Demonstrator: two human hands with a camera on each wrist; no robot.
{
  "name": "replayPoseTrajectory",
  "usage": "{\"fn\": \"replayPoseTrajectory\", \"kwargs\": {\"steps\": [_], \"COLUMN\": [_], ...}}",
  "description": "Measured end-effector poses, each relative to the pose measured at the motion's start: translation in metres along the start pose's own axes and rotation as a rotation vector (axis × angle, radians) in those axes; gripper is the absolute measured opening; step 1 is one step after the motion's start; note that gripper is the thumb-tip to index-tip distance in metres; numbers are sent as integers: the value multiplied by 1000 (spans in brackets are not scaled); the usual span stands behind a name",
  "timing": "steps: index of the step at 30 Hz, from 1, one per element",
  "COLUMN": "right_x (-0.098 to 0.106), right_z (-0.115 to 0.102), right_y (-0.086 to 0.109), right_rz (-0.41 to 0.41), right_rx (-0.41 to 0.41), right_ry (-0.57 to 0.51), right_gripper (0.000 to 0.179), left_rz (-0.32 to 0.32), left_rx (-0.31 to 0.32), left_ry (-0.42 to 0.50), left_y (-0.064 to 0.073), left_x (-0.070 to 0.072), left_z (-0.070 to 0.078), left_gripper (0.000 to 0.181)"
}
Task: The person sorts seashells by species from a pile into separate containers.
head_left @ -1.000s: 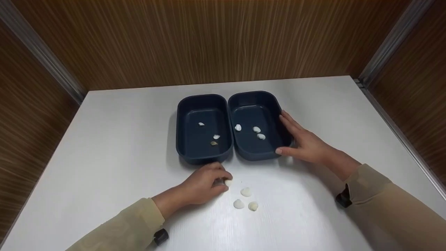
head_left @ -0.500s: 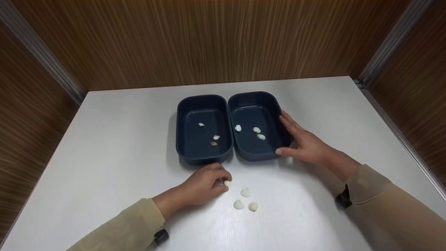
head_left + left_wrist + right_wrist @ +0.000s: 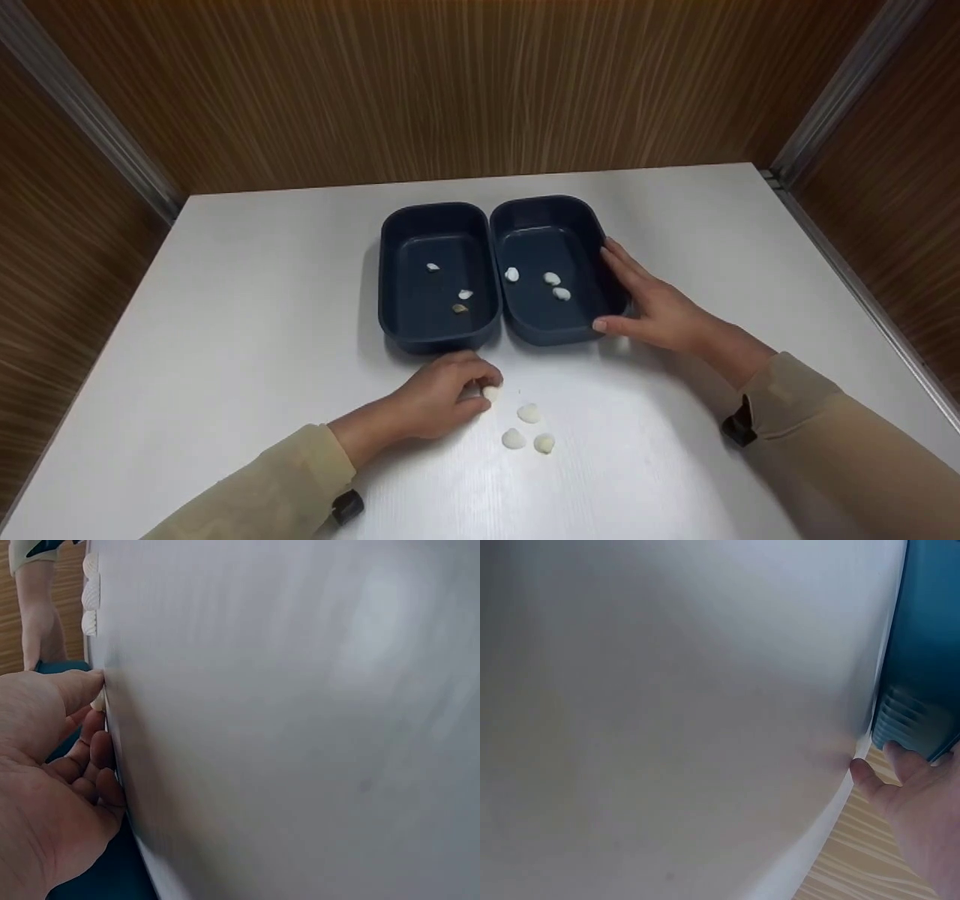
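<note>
My left hand [image 3: 431,397] is low over the white table, just in front of the left blue box [image 3: 435,346]. Its thumb and index finger pinch a pale seashell [image 3: 490,393]; the left wrist view shows that seashell [image 3: 97,701] between the two fingertips, partly hidden. Beside it lie three loose white shells, one farther back [image 3: 529,413], two nearer the front. My right hand [image 3: 664,315] rests against the right side of the right blue box [image 3: 555,337], fingers along the outer wall and thumb at the near corner.
Both boxes stand side by side. In the left one lie two small whitish shells [image 3: 433,267] and a brownish one [image 3: 460,308]; the right one holds three white shells [image 3: 552,278]. Wood-grain panels [image 3: 465,90] rise behind and beside the white table [image 3: 262,300].
The left index finger has shifted very slightly over the pinched seashell. The right hand, the boxes and the other shells stay where they were.
</note>
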State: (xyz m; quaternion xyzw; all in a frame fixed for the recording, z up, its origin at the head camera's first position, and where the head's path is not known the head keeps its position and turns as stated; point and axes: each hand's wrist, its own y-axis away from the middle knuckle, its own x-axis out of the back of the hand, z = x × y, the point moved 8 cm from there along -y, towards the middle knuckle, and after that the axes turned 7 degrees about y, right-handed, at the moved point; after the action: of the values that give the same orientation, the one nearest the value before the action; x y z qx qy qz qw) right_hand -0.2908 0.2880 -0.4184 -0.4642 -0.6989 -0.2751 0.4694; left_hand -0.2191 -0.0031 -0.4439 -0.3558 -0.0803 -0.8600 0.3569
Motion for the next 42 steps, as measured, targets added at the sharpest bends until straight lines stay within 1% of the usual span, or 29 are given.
{"fn": "replayPoseTrajectory", "kwargs": {"steps": [5,10,14,20,33,40,42], "right_x": [0,-1,-1,0,1,1,2], "right_z": [1,0,1,0,-1,-2,-2], "right_y": [0,0,0,-1,-1,-1,-1], "right_rz": [-3,-2,0,13,23,22,23], "right_rx": [-2,2,6,34,52,50,53], "right_ry": [0,-2,-7,-6,5,-1,0], "right_gripper": [106,106,106,107,106,106,106], "left_rz": [-4,-15,-21,-26,1,14,13], "left_rx": [-2,16,24,27,16,-24,-26], "left_ry": [1,-4,-11,-3,19,51,54], "left_y": [0,0,-1,0,2,3,3], "left_x": [0,-1,-1,-1,1,3,4], "left_z": [0,0,1,1,2,4,4], "left_gripper": [24,25,23,20,17,18,18]}}
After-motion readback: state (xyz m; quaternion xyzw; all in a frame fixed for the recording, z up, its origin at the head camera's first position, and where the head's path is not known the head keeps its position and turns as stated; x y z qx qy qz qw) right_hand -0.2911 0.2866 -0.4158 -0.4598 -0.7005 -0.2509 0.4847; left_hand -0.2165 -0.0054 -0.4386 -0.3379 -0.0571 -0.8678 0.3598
